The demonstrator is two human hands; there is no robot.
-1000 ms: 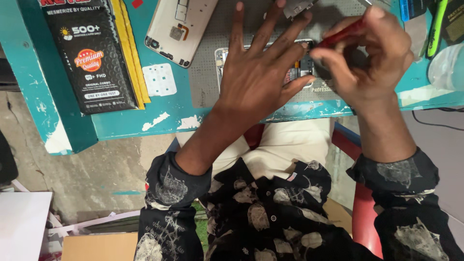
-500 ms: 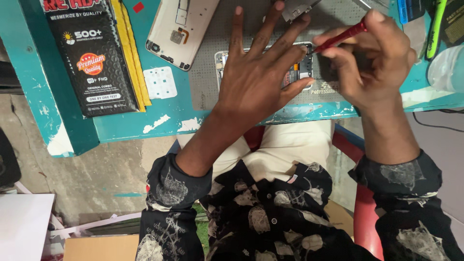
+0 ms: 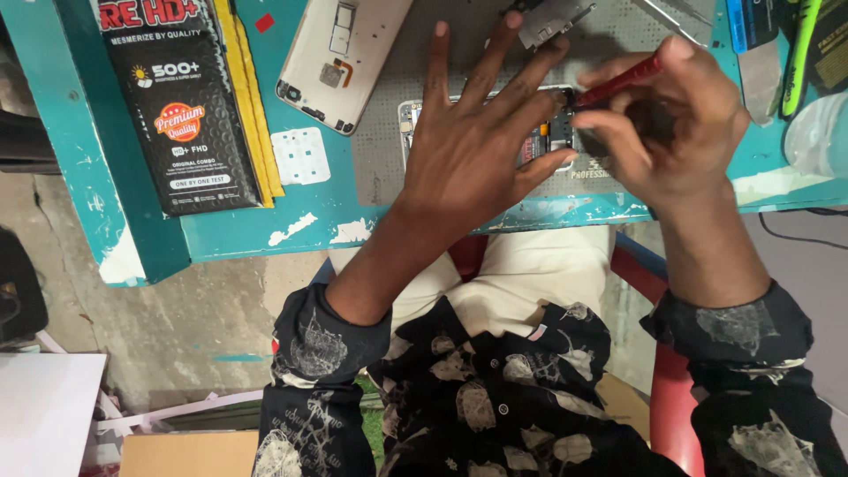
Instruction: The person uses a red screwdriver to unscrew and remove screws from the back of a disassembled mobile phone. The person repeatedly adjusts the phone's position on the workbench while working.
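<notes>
My left hand lies flat with fingers spread on an opened phone, pressing it onto a grey work mat. Most of the phone is hidden under the palm; only its circuit parts show between the fingers. My right hand grips a red-handled screwdriver, its tip down at the phone's upper right edge, close to my left fingertips.
A white phone back cover lies on the mat at the upper left. A black flat box sits on yellow packs at the left of the teal table. Tools and a green marker lie at the upper right. Red chair below.
My right hand has rotated slightly around the screwdriver, whose tip stays at the phone. The left hand keeps pressing in the same place.
</notes>
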